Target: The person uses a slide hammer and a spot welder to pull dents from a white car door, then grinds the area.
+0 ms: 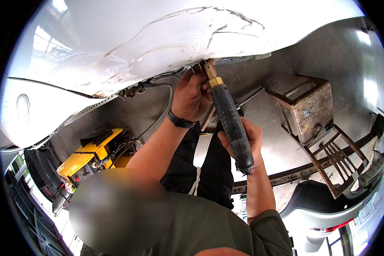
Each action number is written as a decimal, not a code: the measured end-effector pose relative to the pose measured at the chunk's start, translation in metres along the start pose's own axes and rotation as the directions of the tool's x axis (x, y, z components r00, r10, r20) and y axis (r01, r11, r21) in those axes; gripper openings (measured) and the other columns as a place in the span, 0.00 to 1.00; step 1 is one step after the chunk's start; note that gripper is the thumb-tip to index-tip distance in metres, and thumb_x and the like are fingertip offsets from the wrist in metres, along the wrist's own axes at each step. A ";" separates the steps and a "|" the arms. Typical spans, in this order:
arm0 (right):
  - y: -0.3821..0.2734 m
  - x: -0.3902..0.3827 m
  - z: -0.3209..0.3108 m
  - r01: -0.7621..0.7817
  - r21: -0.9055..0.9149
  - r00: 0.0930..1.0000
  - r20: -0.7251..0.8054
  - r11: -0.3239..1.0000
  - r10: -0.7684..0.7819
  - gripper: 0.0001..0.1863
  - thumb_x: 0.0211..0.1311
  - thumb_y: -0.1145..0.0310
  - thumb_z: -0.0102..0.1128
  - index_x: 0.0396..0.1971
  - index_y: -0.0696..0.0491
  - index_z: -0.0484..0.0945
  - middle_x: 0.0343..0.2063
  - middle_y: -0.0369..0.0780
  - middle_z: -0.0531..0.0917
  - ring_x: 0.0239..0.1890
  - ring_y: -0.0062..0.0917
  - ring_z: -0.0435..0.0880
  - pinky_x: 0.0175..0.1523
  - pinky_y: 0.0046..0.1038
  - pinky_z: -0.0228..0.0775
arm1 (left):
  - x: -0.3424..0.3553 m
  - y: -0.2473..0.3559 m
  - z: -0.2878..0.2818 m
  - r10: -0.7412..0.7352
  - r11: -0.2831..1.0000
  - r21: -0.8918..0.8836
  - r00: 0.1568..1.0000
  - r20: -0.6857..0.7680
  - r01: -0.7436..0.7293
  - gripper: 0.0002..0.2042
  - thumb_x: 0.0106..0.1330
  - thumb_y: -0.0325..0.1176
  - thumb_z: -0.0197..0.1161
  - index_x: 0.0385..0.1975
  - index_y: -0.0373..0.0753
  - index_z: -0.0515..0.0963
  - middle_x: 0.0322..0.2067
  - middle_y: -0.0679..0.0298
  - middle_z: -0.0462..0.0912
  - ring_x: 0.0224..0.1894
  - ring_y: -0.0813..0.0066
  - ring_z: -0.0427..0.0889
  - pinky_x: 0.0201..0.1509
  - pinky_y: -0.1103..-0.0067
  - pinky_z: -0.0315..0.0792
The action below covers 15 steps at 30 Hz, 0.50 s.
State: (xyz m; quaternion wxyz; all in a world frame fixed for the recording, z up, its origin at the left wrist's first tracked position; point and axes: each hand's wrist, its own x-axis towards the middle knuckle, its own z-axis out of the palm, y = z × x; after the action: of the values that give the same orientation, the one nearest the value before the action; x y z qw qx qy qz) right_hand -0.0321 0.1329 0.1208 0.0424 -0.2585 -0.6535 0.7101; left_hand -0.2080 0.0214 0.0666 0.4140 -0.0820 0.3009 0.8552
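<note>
A white car panel (pixel 166 38), creased and dented, spans the top of the view. My right hand (pixel 251 134) is wrapped round the thick black handle of a spot-welding gun (pixel 230 123), which slants up to the panel's lower edge. A brass nut (pixel 216 81) and brass tip join the handle at its upper end. Beside that tip, my left hand (pixel 190 96) is closed with its fingers raised to the panel edge. Thin metal pins (pixel 196 68) show by its fingertips; what it pinches is partly hidden. A black watch circles the left wrist.
A yellow machine (pixel 89 155) with cables stands on the floor at left. A dark cable (pixel 168 96) curves below the panel. To the right are a worn wooden stool (pixel 313 111), a rusty metal frame (pixel 339 160) and a detached bumper (pixel 324 213). A metal rod lies behind the gun.
</note>
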 end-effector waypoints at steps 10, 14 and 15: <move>0.003 0.001 0.000 0.001 0.073 0.999 0.044 0.997 -0.004 0.13 0.54 0.81 0.74 0.39 0.60 0.83 0.32 0.34 0.84 0.34 0.15 0.80 0.39 0.19 0.72 | -0.001 -0.002 -0.005 0.045 0.999 0.024 0.999 -0.026 -0.045 0.15 0.75 0.26 0.54 0.60 0.35 0.75 0.48 0.62 0.83 0.43 0.78 0.83 0.46 0.85 0.79; 0.005 0.004 -0.001 0.028 0.046 0.999 0.037 0.999 -0.029 0.17 0.54 0.79 0.74 0.45 0.62 0.82 0.33 0.37 0.86 0.34 0.18 0.83 0.40 0.22 0.76 | -0.001 -0.001 -0.002 0.002 1.000 0.009 1.000 -0.025 -0.001 0.15 0.76 0.28 0.55 0.60 0.35 0.76 0.47 0.65 0.83 0.42 0.81 0.83 0.44 0.86 0.78; 0.009 0.004 -0.003 0.080 -0.019 0.994 0.071 0.997 -0.079 0.22 0.53 0.78 0.75 0.50 0.64 0.80 0.34 0.41 0.87 0.33 0.21 0.86 0.40 0.23 0.79 | -0.001 -0.001 -0.001 0.012 0.999 0.048 0.997 -0.075 -0.008 0.15 0.76 0.29 0.55 0.59 0.35 0.76 0.46 0.66 0.83 0.42 0.81 0.83 0.44 0.85 0.78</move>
State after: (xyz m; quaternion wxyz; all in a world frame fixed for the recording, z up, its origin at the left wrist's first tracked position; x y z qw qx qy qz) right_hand -0.0320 0.1359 0.1107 0.0448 -0.2074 -0.6721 0.7094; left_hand -0.2066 0.0210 0.0654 0.3998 -0.1029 0.3371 0.8462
